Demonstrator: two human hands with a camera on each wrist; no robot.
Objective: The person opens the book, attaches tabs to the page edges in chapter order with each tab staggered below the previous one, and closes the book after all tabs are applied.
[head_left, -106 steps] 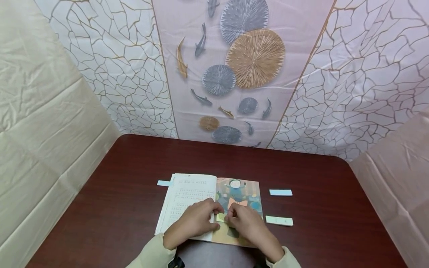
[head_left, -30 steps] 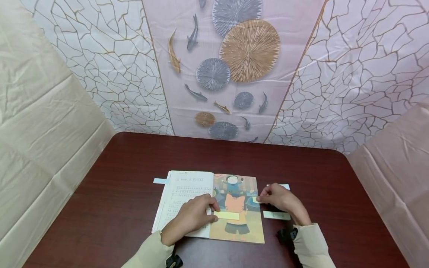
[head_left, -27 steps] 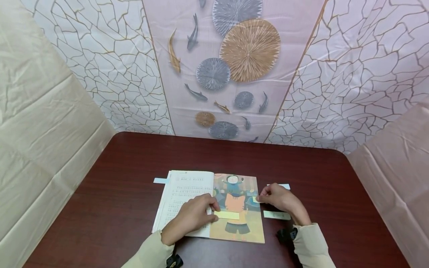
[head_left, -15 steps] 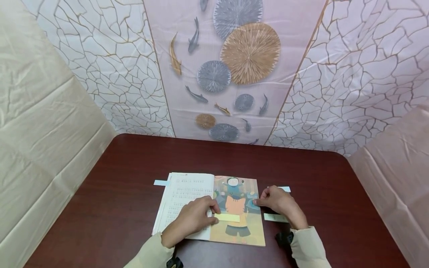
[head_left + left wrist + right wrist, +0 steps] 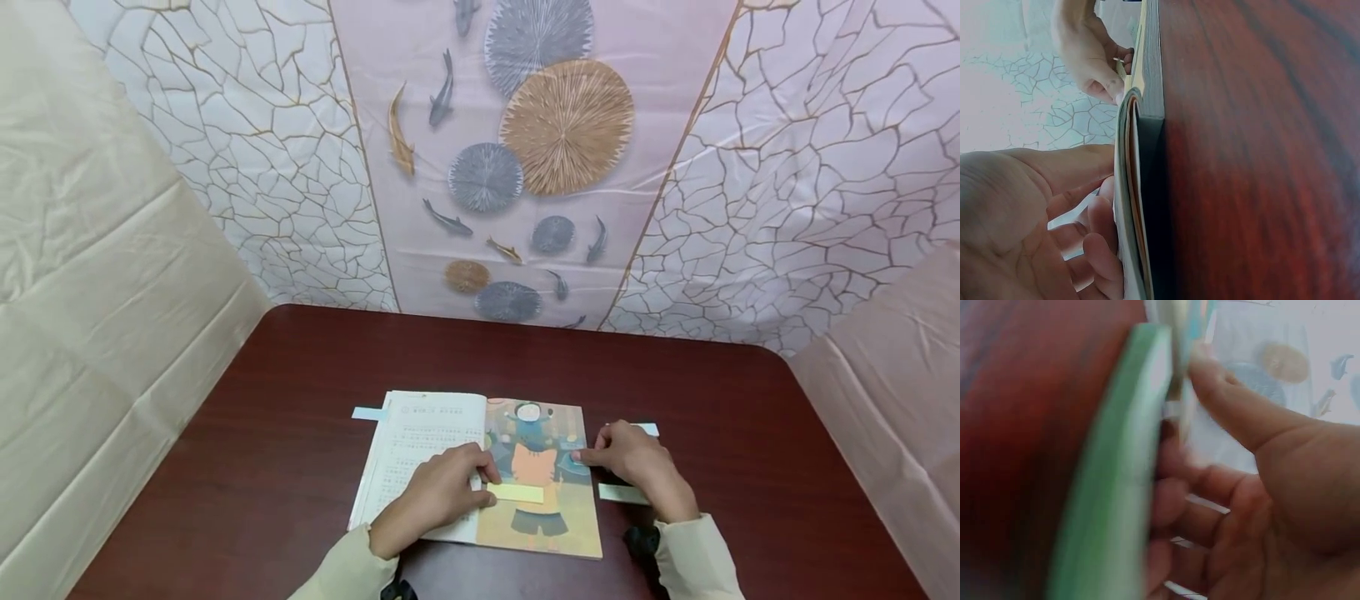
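Note:
An open book [image 5: 431,442] lies on the table, text page on the left and illustrated page [image 5: 498,533] on the right. My left hand [image 5: 438,492] rests on it near the gutter, fingertips and thumb at the left end of a pad of yellow sticky notes [image 5: 520,493]. At the right page edge, my right hand [image 5: 637,462] pinches a yellow sticky note [image 5: 1120,69], thumb down on the picture; the hand hides most of the note in the head view. In the right wrist view, the fingers [image 5: 1169,503] curl below the page edge.
A green sticky-note pad [image 5: 622,494] lies right of the book, close under my right wrist. Behind that hand a light-blue pad [image 5: 648,429] is partly covered. A blue tab [image 5: 368,413] sticks out from the book's left edge. Patterned cloth [image 5: 315,208] hangs behind the table.
Over 3 s ago both hands were together at the yellow pad. My right hand then carried a yellow note to the right page edge; its thumb now covers it. My left hand stays at the pad.

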